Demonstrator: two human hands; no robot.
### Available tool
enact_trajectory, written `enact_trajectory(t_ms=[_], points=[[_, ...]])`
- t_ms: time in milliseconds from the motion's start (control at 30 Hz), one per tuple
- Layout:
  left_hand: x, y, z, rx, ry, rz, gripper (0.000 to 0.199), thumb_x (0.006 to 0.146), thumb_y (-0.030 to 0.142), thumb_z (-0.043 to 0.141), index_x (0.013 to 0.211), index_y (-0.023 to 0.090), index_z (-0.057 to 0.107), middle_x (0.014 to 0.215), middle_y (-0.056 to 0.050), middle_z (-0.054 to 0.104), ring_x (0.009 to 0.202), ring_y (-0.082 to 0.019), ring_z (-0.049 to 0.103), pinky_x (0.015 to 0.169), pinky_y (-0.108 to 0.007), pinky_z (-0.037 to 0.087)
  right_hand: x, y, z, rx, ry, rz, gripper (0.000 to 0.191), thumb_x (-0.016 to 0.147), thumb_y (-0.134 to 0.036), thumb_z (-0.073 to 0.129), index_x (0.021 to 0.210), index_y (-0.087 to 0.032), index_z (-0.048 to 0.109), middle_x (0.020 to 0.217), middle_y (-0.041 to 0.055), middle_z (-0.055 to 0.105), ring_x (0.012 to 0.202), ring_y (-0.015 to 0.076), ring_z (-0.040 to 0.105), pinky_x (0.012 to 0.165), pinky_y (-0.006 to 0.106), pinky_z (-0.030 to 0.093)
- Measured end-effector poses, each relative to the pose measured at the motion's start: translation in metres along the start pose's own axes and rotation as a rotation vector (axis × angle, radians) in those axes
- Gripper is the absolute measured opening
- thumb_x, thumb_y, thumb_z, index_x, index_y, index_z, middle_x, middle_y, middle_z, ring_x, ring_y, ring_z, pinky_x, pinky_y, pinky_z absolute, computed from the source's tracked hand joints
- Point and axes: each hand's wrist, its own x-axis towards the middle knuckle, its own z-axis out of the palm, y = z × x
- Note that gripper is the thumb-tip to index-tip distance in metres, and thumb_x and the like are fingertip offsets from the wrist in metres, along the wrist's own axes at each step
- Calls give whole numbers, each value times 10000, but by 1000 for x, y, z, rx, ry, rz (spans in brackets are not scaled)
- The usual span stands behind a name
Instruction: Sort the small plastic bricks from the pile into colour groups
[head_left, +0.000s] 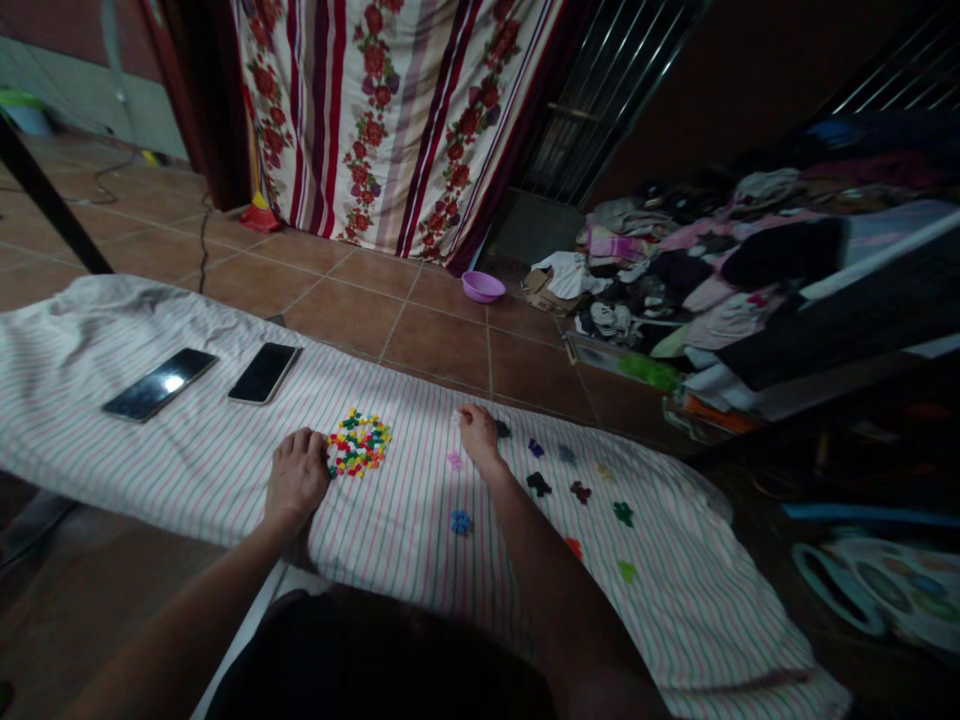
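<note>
My left hand (297,472) rests palm down on the striped cloth (405,590), its fingers lying on the fabric and its thumb side touching a pile of small multicoloured pieces (360,445). My right hand (478,434) is closed in a pinch near the far edge of the cloth, with a small whitish piece at the fingertips; its kind is too small to make out. Near the right hand lie a little pink cluster (454,460), a blue cluster (460,522) and a dark cluster (538,484). Part of another dark cluster (502,429) shows behind the hand.
Two phones (262,373) lie on the left of the cloth. More small clusters, including a green one (623,513), are spread to the right, some beside my forearm. Beyond are a tiled floor (439,340), a purple basin (483,288), a flowered curtain (405,120) and heaped clothes (697,270).
</note>
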Motion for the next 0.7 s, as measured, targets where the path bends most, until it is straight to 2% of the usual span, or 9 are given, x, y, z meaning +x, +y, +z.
enact_trajectory(t_ms=[167, 300, 533, 700], points=[[0, 1, -2, -2, -13, -18, 234, 902, 214, 354, 967, 175, 576, 1025, -111, 564, 983, -255, 472, 855, -392, 390, -4, -9, 0, 31, 26, -48, 295, 804, -78, 450, 911, -177, 707, 935, 76, 689, 906, 185, 612, 853, 290, 455], [1, 1, -2, 2, -11, -26, 247, 911, 225, 346, 983, 172, 576, 1040, -114, 565, 995, -259, 472, 862, -397, 386, -10, -24, 3, 70, -17, -74, 294, 815, -95, 456, 901, -198, 718, 940, 63, 683, 892, 172, 614, 837, 273, 465], [2, 3, -4, -5, -29, -40, 234, 904, 218, 364, 987, 178, 579, 1053, -114, 566, 1013, -259, 475, 870, -399, 382, -20, -62, 18, 154, -126, -180, 256, 847, -132, 497, 928, -217, 724, 962, 45, 687, 899, 157, 623, 848, 259, 470], [1, 3, -5, -1, -23, -33, 234, 912, 218, 348, 980, 178, 568, 1051, -108, 559, 1009, -255, 476, 861, -389, 382, -22, -93, 33, 204, -210, -313, 235, 874, -160, 505, 952, -200, 724, 951, 48, 697, 912, 156, 621, 861, 257, 456]])
